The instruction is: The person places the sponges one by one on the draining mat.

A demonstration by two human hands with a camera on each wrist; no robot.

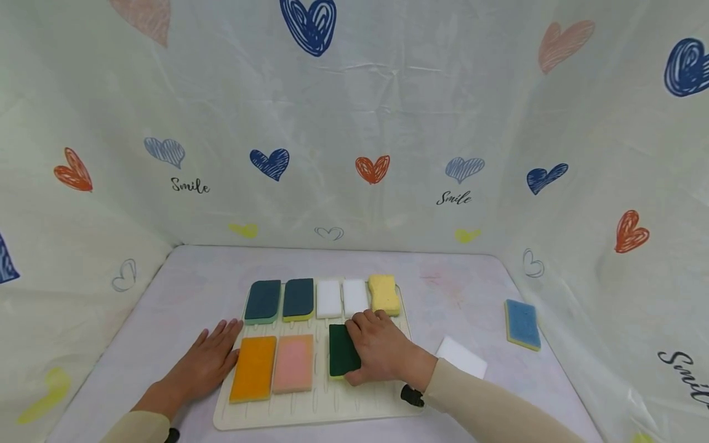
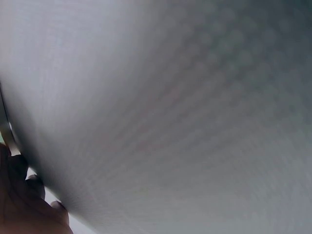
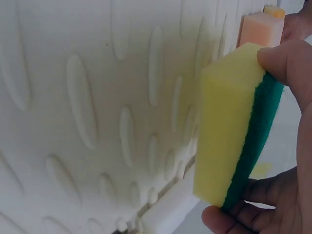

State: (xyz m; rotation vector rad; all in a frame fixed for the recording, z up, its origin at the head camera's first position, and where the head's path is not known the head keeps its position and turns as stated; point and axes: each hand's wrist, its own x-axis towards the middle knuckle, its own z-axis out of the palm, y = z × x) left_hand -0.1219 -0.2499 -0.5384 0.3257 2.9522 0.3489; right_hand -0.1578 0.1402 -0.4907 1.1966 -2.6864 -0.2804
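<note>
My right hand (image 1: pixel 382 347) grips a sponge with a green scouring face (image 1: pixel 342 351) and a yellow foam body (image 3: pixel 224 131). Thumb and fingers hold it by opposite edges, green side up, over the cream ribbed mat (image 1: pixel 310 413). Whether it touches the mat I cannot tell. Flat at the mat's left edge rests my left hand (image 1: pixel 207 363), fingers straight. Near it on the mat lie an orange sponge (image 1: pixel 253 369) and a pink sponge (image 1: pixel 293 363). A back row holds two dark green-topped sponges (image 1: pixel 263 301), two white sponges (image 1: pixel 329 299) and a yellow sponge (image 1: pixel 384 294).
Right of the mat, a white flat block (image 1: pixel 462 357) lies partly behind my right forearm. A blue sponge (image 1: pixel 522 324) sits near the table's right edge. A heart-printed sheet (image 1: pixel 332 203) closes off the back and sides. The left wrist view is mostly a blurred surface.
</note>
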